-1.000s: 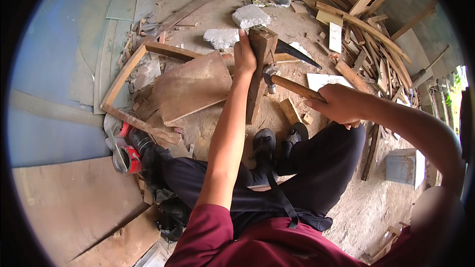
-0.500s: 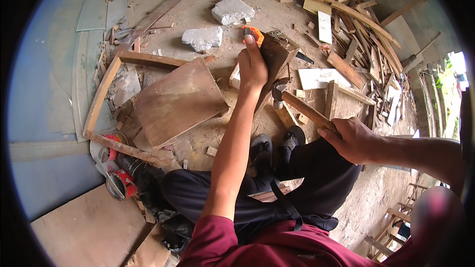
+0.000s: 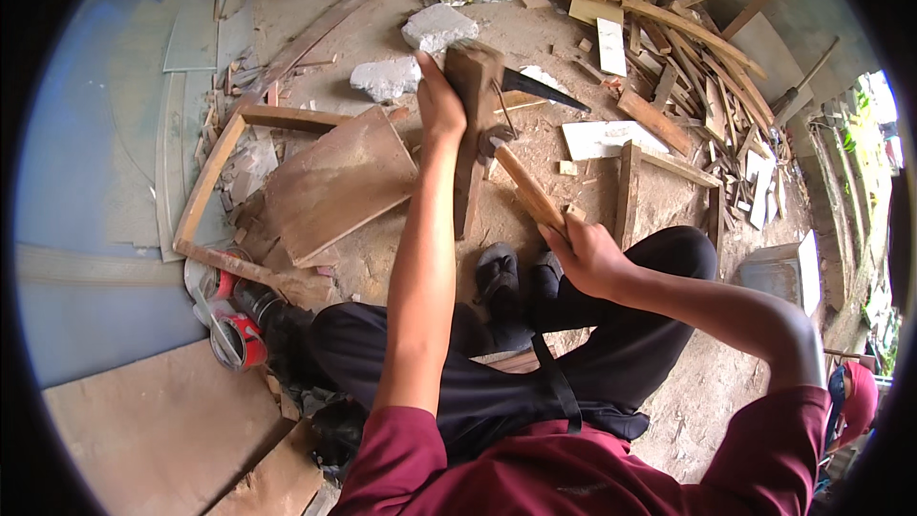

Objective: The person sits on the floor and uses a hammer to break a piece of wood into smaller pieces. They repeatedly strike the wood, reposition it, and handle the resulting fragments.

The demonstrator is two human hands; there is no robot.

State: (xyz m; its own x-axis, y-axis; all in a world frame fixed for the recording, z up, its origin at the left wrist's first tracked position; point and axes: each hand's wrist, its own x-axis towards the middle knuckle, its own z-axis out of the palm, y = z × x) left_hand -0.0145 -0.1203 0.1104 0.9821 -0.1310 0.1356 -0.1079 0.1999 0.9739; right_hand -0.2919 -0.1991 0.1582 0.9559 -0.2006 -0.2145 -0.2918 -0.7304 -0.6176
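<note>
Beneath both hands, a dusty floor (image 3: 669,411) is strewn with offcuts and chips. Beyond the right hand (image 3: 592,258), up and to its right, a large pile of scrap lumber (image 3: 716,86) is heaped. To the left of the left hand (image 3: 441,110), well apart from it, an angular wooden frame (image 3: 212,172) is laid out, and between that frame and the left forearm a flat brown board (image 3: 339,186) is set at a slant.

A thick wooden beam (image 3: 475,86) is grasped by the left hand at its upper part, along its left side; the thumb is pointed upward, and the other fingers are mostly hidden. Ahead of the right hand and to its right, a white panel (image 3: 611,139) is seen lying on the floor. A hammer (image 3: 525,182) is held in the right hand, which is clenched around the wooden handle; its head is brought up to the beam's right side, below the left hand. Just right of the left hand, a dark pointed blade (image 3: 546,88) is partly covered by the beam. Pale concrete chunks (image 3: 385,79) are found beyond the left hand. Right of the left hand, a thin nail (image 3: 506,110) is seen sticking out from the beam near the hammer head; whether the two are touching cannot be told.
</note>
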